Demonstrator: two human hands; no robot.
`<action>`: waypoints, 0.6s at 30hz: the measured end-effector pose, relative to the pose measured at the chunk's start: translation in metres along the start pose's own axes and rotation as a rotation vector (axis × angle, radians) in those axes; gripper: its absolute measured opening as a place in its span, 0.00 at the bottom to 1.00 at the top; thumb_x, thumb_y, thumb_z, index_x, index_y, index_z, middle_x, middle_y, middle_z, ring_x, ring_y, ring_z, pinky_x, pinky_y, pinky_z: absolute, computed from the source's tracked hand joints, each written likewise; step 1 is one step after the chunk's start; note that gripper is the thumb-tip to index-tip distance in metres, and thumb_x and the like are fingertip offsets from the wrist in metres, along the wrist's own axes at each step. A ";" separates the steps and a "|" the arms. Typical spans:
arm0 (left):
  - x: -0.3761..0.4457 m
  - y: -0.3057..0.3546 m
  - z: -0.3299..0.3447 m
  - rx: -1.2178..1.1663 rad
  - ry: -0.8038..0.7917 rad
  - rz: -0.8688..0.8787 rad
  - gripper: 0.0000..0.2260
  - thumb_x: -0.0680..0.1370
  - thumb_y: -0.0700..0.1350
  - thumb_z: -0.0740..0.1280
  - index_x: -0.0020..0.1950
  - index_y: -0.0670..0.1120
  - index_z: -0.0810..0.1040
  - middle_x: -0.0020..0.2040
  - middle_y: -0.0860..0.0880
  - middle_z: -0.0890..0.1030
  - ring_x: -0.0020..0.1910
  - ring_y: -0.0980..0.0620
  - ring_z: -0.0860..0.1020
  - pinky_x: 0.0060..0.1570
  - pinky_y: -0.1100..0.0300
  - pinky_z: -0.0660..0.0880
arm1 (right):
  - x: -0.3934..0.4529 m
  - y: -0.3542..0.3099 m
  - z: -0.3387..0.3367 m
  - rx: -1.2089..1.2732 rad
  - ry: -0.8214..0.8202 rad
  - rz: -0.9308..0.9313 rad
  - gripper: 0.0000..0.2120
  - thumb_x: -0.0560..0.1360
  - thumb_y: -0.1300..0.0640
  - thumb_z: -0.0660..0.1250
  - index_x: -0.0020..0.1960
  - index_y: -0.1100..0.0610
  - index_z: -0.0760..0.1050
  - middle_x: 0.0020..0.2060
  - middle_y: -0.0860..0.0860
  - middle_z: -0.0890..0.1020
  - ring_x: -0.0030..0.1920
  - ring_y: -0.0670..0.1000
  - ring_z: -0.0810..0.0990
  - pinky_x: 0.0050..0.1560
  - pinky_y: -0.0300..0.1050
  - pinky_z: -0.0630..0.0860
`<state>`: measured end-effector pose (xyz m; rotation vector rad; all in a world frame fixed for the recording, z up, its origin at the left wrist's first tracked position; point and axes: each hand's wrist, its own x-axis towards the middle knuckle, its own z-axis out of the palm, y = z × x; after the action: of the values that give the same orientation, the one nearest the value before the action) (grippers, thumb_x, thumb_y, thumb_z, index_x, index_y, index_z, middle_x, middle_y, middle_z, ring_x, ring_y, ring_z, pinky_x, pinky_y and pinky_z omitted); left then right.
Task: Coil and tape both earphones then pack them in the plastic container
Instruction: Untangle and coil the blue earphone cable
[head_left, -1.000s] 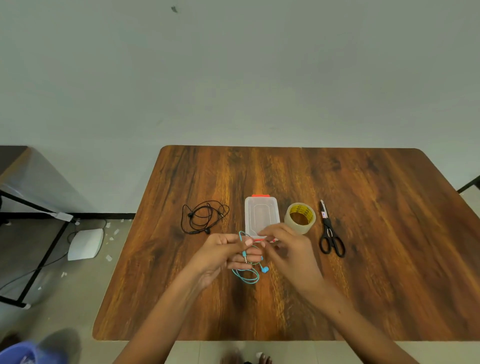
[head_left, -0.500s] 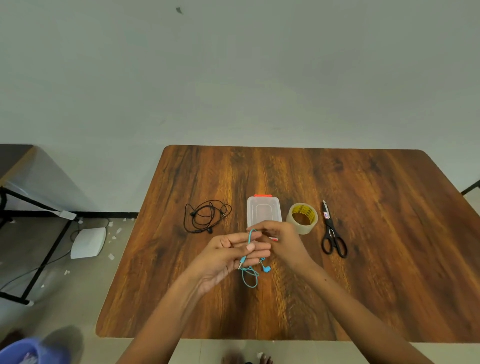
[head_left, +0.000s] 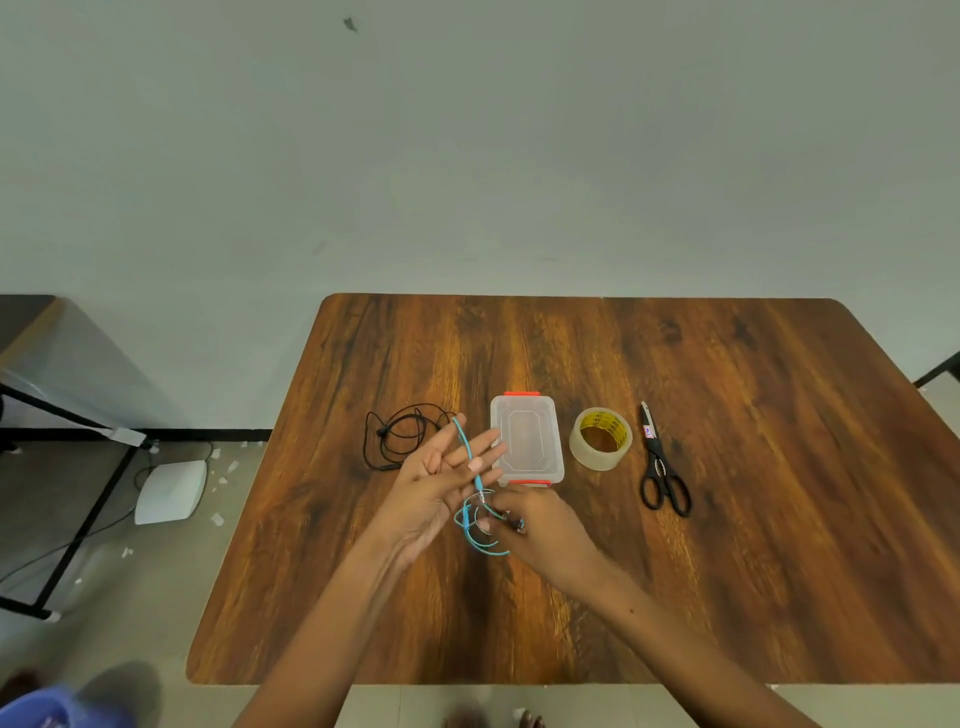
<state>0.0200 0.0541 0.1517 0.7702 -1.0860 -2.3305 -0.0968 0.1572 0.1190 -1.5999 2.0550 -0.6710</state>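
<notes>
At the centre of the frame the left hand (head_left: 441, 483) is held flat, palm up, fingers straight and a little spread. The cable of the blue earphone (head_left: 470, 467) runs over these fingers, and its loops hang below, between the two hands. The right hand (head_left: 540, 525), just right of the loops, has its grip closed on the lower part of the cable, fingers curled around it.

The step in hand seems to be coiling the blue earphone around the left fingers. To do it well, the right hand should lead the cable round the straight fingers with light, even tension, each turn lying beside the last one, so that no knot forms. The left fingers should stay together enough that the coil fits the plastic container (head_left: 527, 441), which stands closed on the counter (head_left: 727, 571) just above the hands.

The black earphone (head_left: 400, 436) lies loose on the counter, left of the container. The tape roll (head_left: 600, 439) and the scissors (head_left: 660, 462) wait to the right, near enough to reach when the coil is ready.
</notes>
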 end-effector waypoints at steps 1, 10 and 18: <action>0.002 -0.003 -0.002 0.032 0.012 0.003 0.35 0.74 0.29 0.62 0.77 0.44 0.52 0.62 0.38 0.78 0.60 0.42 0.78 0.54 0.53 0.79 | 0.000 -0.002 -0.001 -0.033 0.014 -0.020 0.10 0.77 0.53 0.66 0.55 0.56 0.79 0.50 0.49 0.83 0.49 0.48 0.80 0.47 0.34 0.75; 0.006 -0.014 -0.011 0.254 0.001 -0.039 0.35 0.77 0.30 0.62 0.78 0.49 0.49 0.62 0.40 0.78 0.59 0.45 0.79 0.51 0.57 0.79 | 0.001 -0.010 -0.024 -0.232 0.040 -0.105 0.12 0.78 0.50 0.64 0.59 0.50 0.79 0.55 0.46 0.82 0.55 0.46 0.79 0.42 0.26 0.60; -0.002 -0.011 -0.020 0.408 -0.296 -0.215 0.33 0.78 0.30 0.60 0.76 0.53 0.51 0.54 0.42 0.83 0.53 0.46 0.82 0.47 0.57 0.79 | 0.006 -0.011 -0.058 -0.236 -0.080 -0.221 0.08 0.72 0.55 0.70 0.50 0.49 0.82 0.46 0.45 0.81 0.48 0.45 0.77 0.36 0.29 0.60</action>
<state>0.0329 0.0512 0.1330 0.7254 -1.7222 -2.4883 -0.1257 0.1547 0.1702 -1.9751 1.9764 -0.4415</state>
